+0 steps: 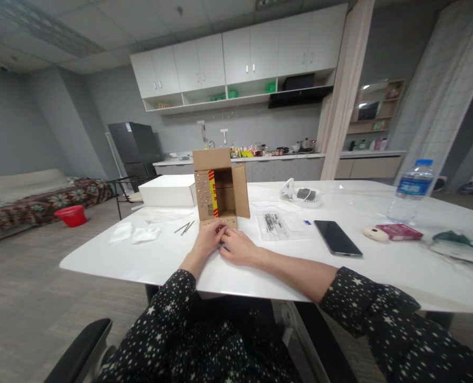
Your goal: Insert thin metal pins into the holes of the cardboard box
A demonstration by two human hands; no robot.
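Note:
An open cardboard box [203, 194] stands on the table in front of me, its opening facing my side. Small dots show on its left flap beside a red and yellow strip, and a few more on the lower flap [231, 221]. My left hand [209, 238] rests at that lower flap with its fingers bent together. Meeting it there is my right hand [238, 248], fingers curled and pressed close to the left ones. Anything between the fingertips is too small to make out. Left of the box lie thin metal tweezers [187, 227]. A clear plastic case [290, 230] with small dark pieces sits to the right.
A white box [168, 190] and crumpled tissues [146, 235] are on the left. Farther right are a white fan-like device [300, 194], a phone [337, 238], a maroon packet [399, 232] and a tall water bottle [411, 190]. The white table's front edge [141, 280] runs below my forearms.

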